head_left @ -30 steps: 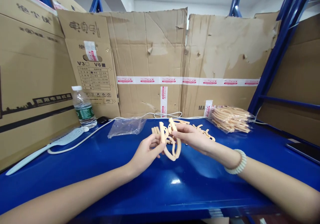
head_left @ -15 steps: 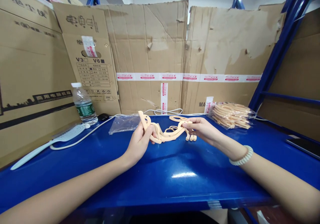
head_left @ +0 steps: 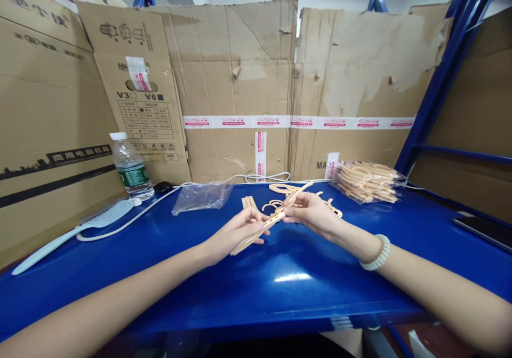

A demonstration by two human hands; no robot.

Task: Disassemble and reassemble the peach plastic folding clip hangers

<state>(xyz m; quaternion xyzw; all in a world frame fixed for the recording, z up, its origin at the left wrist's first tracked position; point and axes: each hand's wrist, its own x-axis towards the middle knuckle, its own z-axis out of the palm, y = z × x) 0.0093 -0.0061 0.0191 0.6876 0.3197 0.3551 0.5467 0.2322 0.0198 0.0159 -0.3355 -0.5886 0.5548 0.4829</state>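
Single head-worn view, forward and down

Table (head_left: 224,294): white glare gleams near the front edge, soft shadows beyond
Cardboard (head_left: 224,91): brightly, fairly evenly lit, reasonably sharp mid-frame
Post (head_left: 444,75): stretched by wide-angle distortion, blurred top right

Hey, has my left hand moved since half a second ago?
Yes, rightward: against the vertical tape strip on the cardboard, your left hand stood to its left half a second ago and now reaches below it in view.
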